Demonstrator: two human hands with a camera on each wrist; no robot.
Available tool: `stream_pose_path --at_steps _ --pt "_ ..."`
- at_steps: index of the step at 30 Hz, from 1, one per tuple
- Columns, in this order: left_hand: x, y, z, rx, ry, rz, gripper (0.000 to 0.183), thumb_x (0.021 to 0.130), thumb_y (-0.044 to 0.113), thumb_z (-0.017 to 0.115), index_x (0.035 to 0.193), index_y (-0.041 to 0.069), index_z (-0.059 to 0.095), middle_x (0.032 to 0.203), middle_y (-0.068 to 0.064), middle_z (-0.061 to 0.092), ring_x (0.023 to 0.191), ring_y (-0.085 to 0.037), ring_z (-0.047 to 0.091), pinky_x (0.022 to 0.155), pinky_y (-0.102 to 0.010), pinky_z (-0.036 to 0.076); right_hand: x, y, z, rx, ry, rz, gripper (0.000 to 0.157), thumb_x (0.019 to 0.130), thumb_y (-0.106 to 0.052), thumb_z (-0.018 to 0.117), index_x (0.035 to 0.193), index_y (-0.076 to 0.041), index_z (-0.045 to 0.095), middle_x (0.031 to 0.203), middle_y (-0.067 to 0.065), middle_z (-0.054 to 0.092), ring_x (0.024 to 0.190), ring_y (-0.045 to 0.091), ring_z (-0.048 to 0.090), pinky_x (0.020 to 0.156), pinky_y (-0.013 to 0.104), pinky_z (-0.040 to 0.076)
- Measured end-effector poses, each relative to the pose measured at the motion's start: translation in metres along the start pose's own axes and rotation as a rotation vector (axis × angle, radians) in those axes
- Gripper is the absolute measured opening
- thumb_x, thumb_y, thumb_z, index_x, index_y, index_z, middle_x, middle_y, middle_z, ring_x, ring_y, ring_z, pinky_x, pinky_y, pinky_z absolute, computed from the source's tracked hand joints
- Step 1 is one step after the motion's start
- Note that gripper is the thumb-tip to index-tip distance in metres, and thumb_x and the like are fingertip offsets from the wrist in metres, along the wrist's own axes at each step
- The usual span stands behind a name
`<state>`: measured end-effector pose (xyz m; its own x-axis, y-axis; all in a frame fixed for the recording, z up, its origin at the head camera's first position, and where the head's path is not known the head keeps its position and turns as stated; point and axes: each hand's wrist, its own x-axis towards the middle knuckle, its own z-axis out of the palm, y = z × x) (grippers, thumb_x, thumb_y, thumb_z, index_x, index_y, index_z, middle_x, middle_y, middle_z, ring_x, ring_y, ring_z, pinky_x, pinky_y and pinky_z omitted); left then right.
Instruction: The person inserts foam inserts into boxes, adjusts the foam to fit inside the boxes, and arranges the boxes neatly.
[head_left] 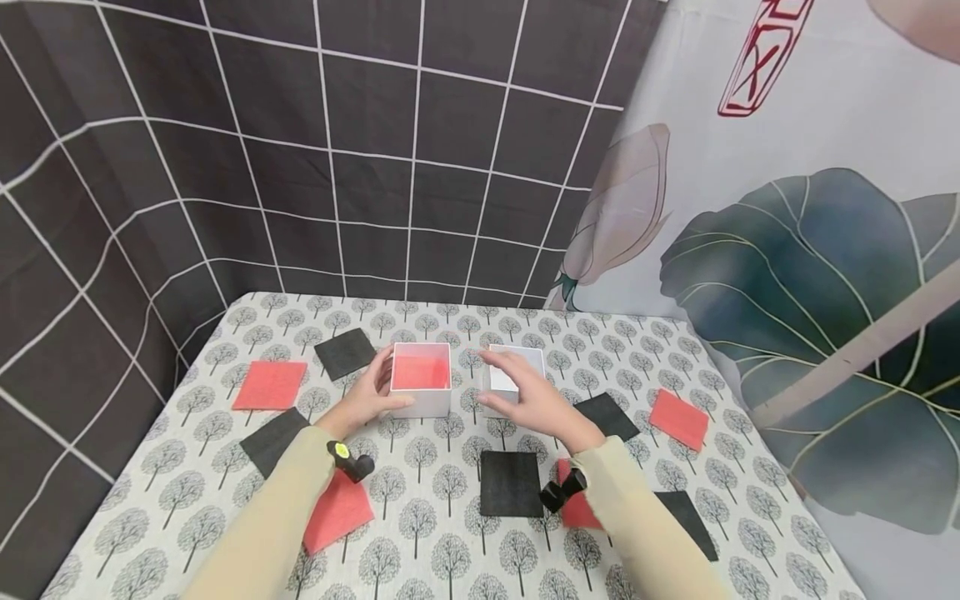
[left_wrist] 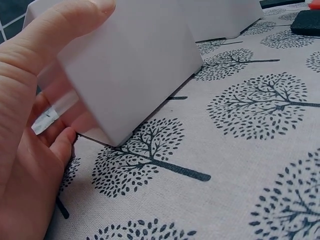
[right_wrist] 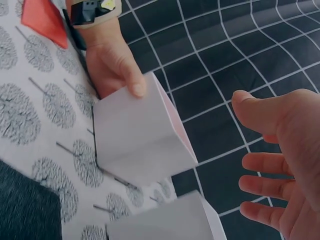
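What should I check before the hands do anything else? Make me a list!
1. Left hand holds the left box: ok, its thumb is on the wall.
2. Right hand grips the right box: not ok, its fingers are open and grip nothing.
3. Boxes kept apart: ok, tablecloth shows between them.
4. The red inside the left box is a loose square: cannot tell from here.
5. Every square on the table fully visible: not ok, the right sleeve and wrist camera partly hide a red square.
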<state>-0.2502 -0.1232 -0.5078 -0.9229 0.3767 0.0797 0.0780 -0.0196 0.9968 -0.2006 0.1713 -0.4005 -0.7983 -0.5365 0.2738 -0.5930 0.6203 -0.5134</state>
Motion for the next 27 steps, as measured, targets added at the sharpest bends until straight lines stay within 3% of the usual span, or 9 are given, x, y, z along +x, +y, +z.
stream_pose_path --at_steps 8,10,15,17,27 --pt "-0.004 0.001 0.0 0.003 0.007 0.006 0.106 0.071 0.002 0.077 0.149 0.011 0.006 0.151 -0.015 0.02 0.138 -0.028 0.018 0.109 -0.029 0.02 -0.024 0.007 -0.009 -0.033 0.009 -0.023 0.064 0.085 -0.032 0.067 0.139 -0.01 0.041 0.133 0.006 0.049 0.122 0.022 0.045 0.1 0.044 0.039" --pt "-0.006 0.008 0.002 -0.006 -0.001 -0.002 0.105 0.071 0.0 0.076 0.149 0.01 0.006 0.15 -0.016 0.02 0.138 -0.029 0.018 0.11 -0.03 0.02 -0.03 0.009 -0.011 -0.037 0.019 -0.02 0.064 0.084 -0.031 0.068 0.139 -0.01 0.041 0.132 0.007 0.049 0.121 0.023 0.046 0.099 0.045 0.04" --pt "-0.004 0.006 0.002 -0.012 -0.009 -0.008 0.105 0.072 -0.001 0.075 0.149 0.011 0.005 0.151 -0.015 0.018 0.138 -0.028 0.017 0.11 -0.031 0.019 -0.045 0.012 -0.016 -0.052 0.017 0.001 0.065 0.084 -0.031 0.069 0.139 -0.013 0.041 0.131 0.006 0.05 0.119 0.022 0.047 0.098 0.046 0.041" --pt "-0.001 -0.001 0.0 -0.006 -0.007 -0.002 0.106 0.072 0.001 0.076 0.15 0.012 0.005 0.152 -0.014 0.018 0.139 -0.027 0.017 0.11 -0.03 0.018 -0.05 0.012 -0.018 -0.058 0.01 0.01 0.065 0.083 -0.031 0.07 0.139 -0.012 0.042 0.129 0.006 0.051 0.116 0.022 0.049 0.096 0.047 0.042" --pt "-0.003 0.002 0.003 -0.004 0.007 0.007 0.106 0.071 0.005 0.078 0.149 0.011 0.006 0.151 -0.014 0.02 0.138 -0.027 0.018 0.11 -0.03 0.019 -0.079 0.02 -0.019 -0.126 -0.025 0.042 0.065 0.082 -0.032 0.071 0.138 -0.012 0.044 0.128 0.006 0.051 0.117 0.024 0.048 0.095 0.05 0.043"
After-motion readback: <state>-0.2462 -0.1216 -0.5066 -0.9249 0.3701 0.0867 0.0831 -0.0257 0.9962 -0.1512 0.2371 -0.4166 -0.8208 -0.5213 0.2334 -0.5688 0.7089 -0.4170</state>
